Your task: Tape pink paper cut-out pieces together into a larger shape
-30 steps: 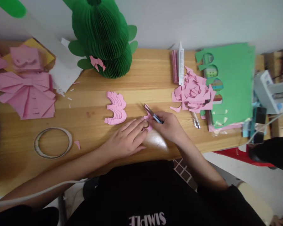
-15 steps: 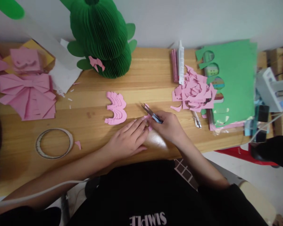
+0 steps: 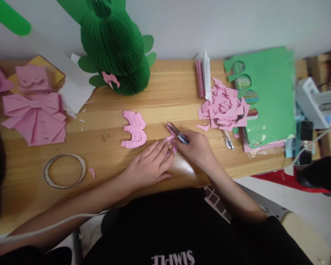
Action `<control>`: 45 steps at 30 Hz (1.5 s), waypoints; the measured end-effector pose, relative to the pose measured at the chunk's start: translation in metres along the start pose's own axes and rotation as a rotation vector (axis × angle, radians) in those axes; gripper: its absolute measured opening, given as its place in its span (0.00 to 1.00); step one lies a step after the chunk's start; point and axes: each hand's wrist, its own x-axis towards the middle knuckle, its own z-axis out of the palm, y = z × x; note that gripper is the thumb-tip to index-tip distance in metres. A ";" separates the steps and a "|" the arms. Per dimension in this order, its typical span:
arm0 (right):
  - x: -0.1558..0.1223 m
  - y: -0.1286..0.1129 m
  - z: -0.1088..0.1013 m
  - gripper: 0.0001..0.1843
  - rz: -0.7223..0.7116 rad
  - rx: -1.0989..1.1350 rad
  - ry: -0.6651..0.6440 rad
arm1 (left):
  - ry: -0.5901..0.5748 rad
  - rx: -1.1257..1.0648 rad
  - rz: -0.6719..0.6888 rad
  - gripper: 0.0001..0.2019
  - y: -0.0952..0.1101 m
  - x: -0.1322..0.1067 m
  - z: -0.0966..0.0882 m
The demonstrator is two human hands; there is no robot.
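My right hand (image 3: 197, 147) is closed around a pair of scissors (image 3: 179, 133), with the dark pointed blades aimed up and left. A small piece of pink paper (image 3: 170, 137) lies under and beside the blades. My left hand (image 3: 150, 162) grips this paper at its lower end with its fingertips, which partly cover it. Left of the blades, a stack of pink scalloped paper cutouts (image 3: 135, 129) rests on the wooden table (image 3: 165, 88).
Pink paper scraps (image 3: 223, 105) are heaped at right, beside a white glue tube (image 3: 207, 75) and green paper sheets (image 3: 276, 95). A green honeycomb paper figure (image 3: 118, 51) stands at the back. Leftward are a tape roll (image 3: 45, 175) and a folded pink paper dress (image 3: 35, 119).
The two scissor tips, visibly apart before, now appear closer together. More of the pink paper shows beside the blades. The whole view has shifted slightly; both hands stay at nearly the same place.
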 end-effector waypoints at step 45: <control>-0.052 0.009 0.013 0.18 0.096 1.006 -0.250 | 0.032 -0.716 -0.268 0.28 0.008 -0.020 -0.029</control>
